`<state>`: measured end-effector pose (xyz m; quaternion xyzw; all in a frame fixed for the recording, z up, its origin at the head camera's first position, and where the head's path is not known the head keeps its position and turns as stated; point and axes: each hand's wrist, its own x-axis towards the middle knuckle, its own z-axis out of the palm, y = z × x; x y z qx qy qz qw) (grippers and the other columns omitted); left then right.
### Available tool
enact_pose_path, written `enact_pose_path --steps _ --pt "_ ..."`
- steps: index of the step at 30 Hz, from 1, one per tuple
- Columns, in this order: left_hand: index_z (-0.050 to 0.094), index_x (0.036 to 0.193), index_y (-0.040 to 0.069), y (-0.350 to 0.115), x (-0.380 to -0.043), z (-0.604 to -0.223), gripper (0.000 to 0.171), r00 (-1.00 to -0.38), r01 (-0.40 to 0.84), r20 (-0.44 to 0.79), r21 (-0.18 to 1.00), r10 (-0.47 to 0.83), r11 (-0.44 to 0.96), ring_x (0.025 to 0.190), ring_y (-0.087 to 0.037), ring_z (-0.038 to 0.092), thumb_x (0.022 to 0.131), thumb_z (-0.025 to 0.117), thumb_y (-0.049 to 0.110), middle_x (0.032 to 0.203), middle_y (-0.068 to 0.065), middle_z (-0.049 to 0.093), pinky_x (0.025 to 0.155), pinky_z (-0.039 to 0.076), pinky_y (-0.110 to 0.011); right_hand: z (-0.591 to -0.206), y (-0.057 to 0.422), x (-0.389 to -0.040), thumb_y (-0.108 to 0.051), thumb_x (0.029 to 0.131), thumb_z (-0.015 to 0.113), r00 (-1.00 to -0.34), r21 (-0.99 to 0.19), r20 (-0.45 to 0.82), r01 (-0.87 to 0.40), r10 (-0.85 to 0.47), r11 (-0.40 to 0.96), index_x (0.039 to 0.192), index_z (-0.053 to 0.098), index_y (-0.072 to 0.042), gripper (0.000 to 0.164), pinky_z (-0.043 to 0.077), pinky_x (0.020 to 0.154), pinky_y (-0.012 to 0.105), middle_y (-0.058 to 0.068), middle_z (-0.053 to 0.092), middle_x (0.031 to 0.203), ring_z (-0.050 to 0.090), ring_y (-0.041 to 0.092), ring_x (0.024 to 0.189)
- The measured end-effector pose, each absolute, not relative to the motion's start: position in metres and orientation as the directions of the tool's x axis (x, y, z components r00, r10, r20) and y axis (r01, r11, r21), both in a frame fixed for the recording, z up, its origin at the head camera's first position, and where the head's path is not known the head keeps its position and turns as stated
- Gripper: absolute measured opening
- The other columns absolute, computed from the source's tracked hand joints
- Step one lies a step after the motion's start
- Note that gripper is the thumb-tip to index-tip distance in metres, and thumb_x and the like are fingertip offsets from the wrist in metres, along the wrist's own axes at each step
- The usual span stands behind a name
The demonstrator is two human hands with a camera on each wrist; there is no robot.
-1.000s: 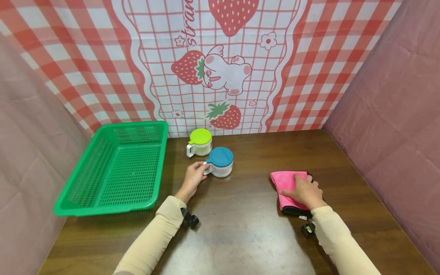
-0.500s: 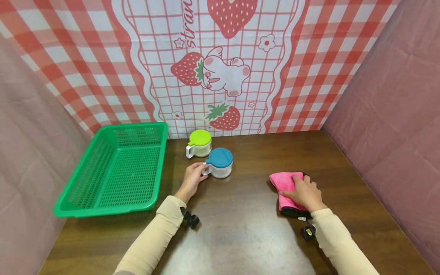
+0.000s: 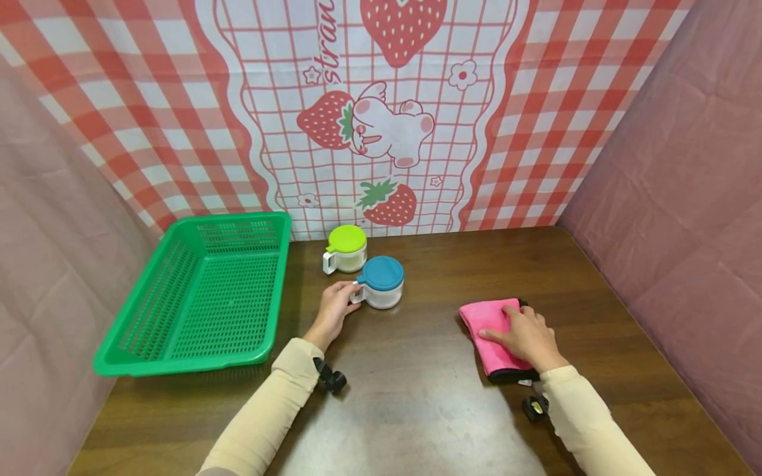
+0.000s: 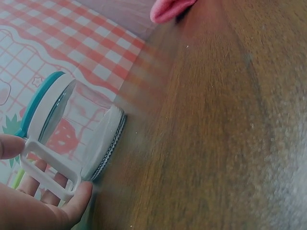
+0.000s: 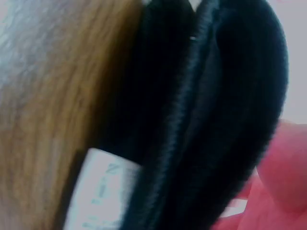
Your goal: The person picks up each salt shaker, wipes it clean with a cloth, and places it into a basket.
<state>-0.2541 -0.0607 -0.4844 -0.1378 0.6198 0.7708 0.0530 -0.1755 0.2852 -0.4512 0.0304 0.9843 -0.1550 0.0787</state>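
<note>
Head view first: what does the left hand (image 3: 335,311) hold?

It is clamped on the white handle (image 4: 55,158) of the blue-lidded jar (image 3: 383,285), thumb near the lid, other fingers curled about the handle. That jar stands upright on the table (image 3: 405,377), near the middle and toward the far side.

And the right hand (image 3: 531,338)?

Resting on the folded pink cloth (image 3: 488,320), right of the jar and nearer, with thumb and fingers set apart across the top. The right wrist view is blurred, but black edging (image 5: 192,143) and a white tag (image 5: 101,191) show.

What lies around them?

Just beyond the blue lid and slightly left is a green-lidded jar (image 3: 348,240), its handle pointing left. Farther left sits a green basket (image 3: 278,284). Behind everything, at the far edge, hangs a red-and-white checked backdrop (image 3: 536,132) with strawberries.
</note>
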Motion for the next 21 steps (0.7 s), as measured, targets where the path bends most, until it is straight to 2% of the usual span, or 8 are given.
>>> enact_pose_path --steps 4,8,13,21 --pt "0.06 0.104 -0.007 -0.062 -0.251 -0.479 0.018 -0.961 -0.244 -0.267 0.942 -0.072 -0.232 0.097 -0.02 0.06 0.091 0.055 0.005 0.099 -0.009 0.061 0.101 0.05 -0.049 -0.448 0.283 -0.174 -0.061 0.082 0.066 -0.986 -0.308 -0.157 0.106 0.06 0.945 0.135 0.044 0.006 0.089 0.039 0.086 0.069 0.042 0.042 0.125 0.042 0.06 0.112" --pt "0.06 0.104 -0.007 -0.062 -0.251 -0.478 0.019 -0.958 -0.253 -0.276 0.941 -0.075 -0.226 0.097 -0.018 0.06 0.092 0.055 0.006 0.099 -0.009 0.061 0.101 0.05 -0.049 -0.451 0.28 -0.175 -0.062 0.078 0.07 -0.983 -0.285 -0.162 0.128 0.084 0.95 0.13 0.041 0.009 0.093 0.042 0.084 0.069 0.044 0.043 0.116 0.044 0.062 0.108" --pt "0.061 0.104 -0.007 -0.062 -0.253 -0.482 0.019 -0.954 -0.263 -0.287 0.941 -0.088 -0.211 0.097 -0.019 0.06 0.091 0.056 0.007 0.102 -0.011 0.063 0.099 0.052 -0.047 -0.456 0.276 -0.178 -0.06 0.075 0.074 -0.98 -0.245 -0.172 0.14 0.099 0.959 0.129 0.039 0.011 0.096 0.044 0.081 0.067 0.044 0.044 0.113 0.045 0.06 0.106" --pt "0.061 0.101 -0.006 -0.061 -0.254 -0.481 0.017 -0.954 -0.262 -0.285 0.943 -0.09 -0.206 0.096 -0.019 0.061 0.089 0.057 0.006 0.099 -0.011 0.063 0.097 0.053 -0.047 -0.458 0.268 -0.18 -0.045 0.078 0.075 -0.991 -0.292 -0.116 0.096 0.065 0.951 0.135 0.044 0.003 0.081 0.045 0.081 0.066 0.038 0.047 0.119 0.047 0.054 0.107"
